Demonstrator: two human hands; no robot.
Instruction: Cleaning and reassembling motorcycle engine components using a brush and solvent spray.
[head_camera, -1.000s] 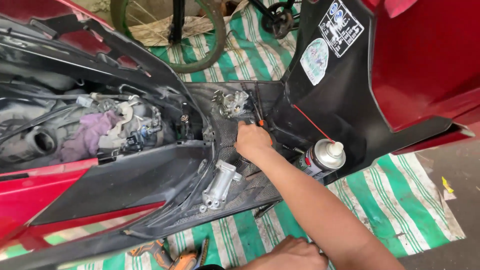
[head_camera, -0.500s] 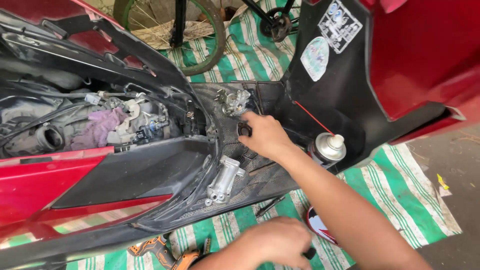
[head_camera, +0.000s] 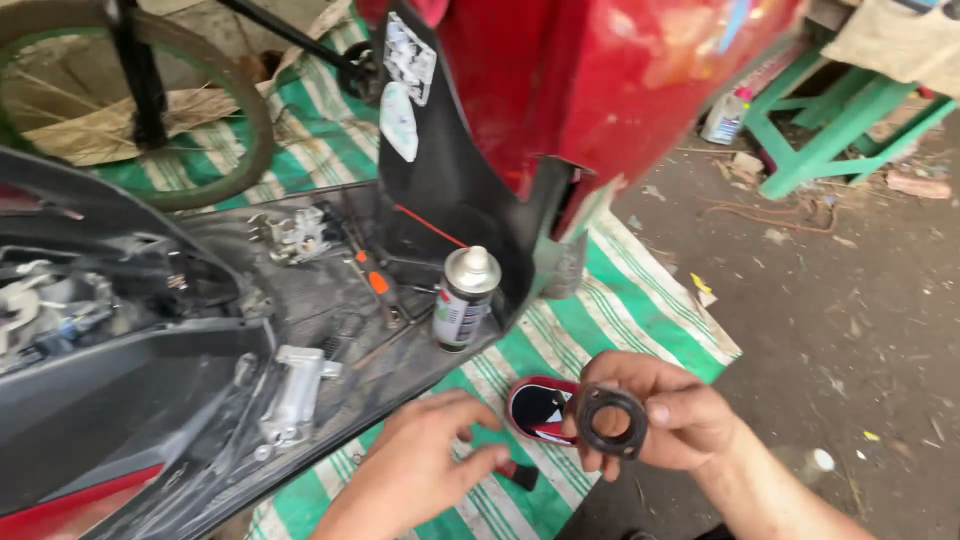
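Rubber ring (head_camera: 611, 421) above striped mat (head_camera: 640, 300)

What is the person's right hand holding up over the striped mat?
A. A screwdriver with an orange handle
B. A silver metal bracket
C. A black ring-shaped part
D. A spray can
C: the right hand pinches a black ring-shaped part between thumb and fingers, while the spray can stands untouched on the black panel.

A silver spray can (head_camera: 463, 298) stands upright on the scooter's black footboard (head_camera: 330, 300), near a grey metal bracket (head_camera: 293, 392). A bicycle wheel (head_camera: 150, 110) lies on the green-striped tarp (head_camera: 640, 290); a green stool (head_camera: 835, 130) stands well apart.
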